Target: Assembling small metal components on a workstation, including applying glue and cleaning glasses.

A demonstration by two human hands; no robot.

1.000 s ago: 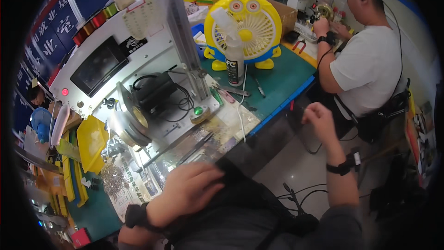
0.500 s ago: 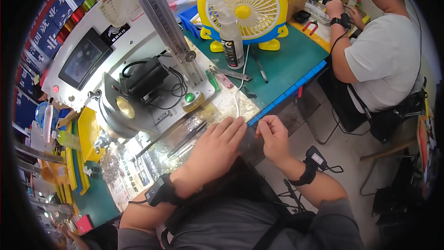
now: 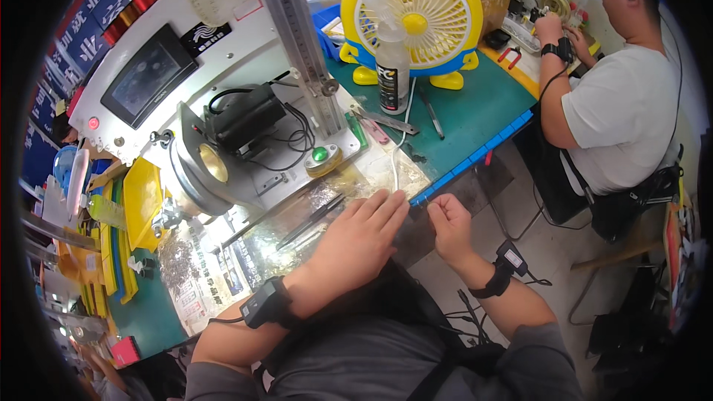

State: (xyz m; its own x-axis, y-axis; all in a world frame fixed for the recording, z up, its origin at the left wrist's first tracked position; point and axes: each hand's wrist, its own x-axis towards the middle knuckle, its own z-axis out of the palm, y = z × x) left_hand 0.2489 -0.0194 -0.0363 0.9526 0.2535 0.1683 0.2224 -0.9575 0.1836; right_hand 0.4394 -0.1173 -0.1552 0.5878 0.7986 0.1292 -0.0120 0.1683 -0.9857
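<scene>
My left hand (image 3: 362,232) rests palm down at the near edge of the workbench (image 3: 416,171), its fingers stretched out and lying together, next to the end of a white cable (image 3: 396,169). Just to its right, off the blue-trimmed bench edge, my right hand (image 3: 451,227) is closed, thumb and forefinger pinched. Whatever is in that pinch is too small or thin to make out. Tweezers (image 3: 316,217) lie on the bench left of my left hand. A white machine with a green button (image 3: 320,154) and a round metal lamp-like housing (image 3: 212,163) stands beyond them.
A yellow and blue cartoon fan (image 3: 414,24) and a spray bottle (image 3: 392,78) stand at the back. A pen (image 3: 431,113) and a metal ruler (image 3: 386,120) lie before them. A yellow bin (image 3: 141,204) is at left. At right, a co-worker (image 3: 620,96) sits working.
The whole view has shifted, so bench and machine appear slightly further right and lower. Both hands keep nearly the same pose at the bench edge.
</scene>
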